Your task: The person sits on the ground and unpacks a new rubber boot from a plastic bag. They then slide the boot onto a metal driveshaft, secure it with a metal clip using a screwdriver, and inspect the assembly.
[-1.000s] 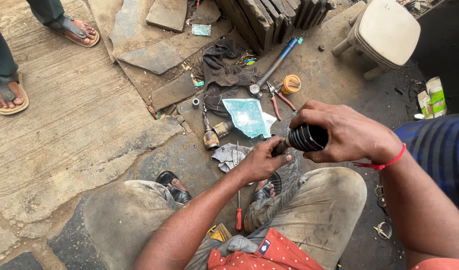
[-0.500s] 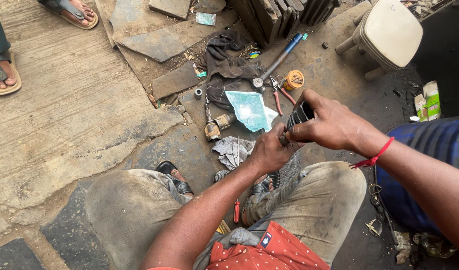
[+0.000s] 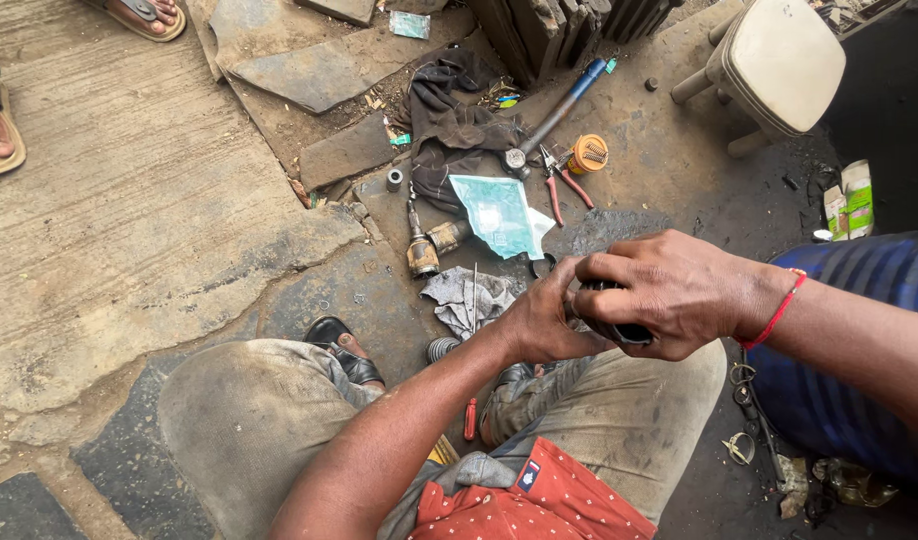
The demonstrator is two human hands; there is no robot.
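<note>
Nearby, pliers [image 3: 559,187], teal packet [image 3: 499,214], grey rag [image 3: 469,297]

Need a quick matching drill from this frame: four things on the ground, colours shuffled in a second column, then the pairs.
Things:
1. pliers handles
2. stool seat
3. plastic bag
4. rag

Colours:
A. cream
B. dark grey
C. red
D. pale teal

Pairs: 1-C, 2-A, 3-D, 4-B

The pliers lie beside an orange cap; both hands, left hand and right hand, grip a black rubber boot above the knees.
</note>
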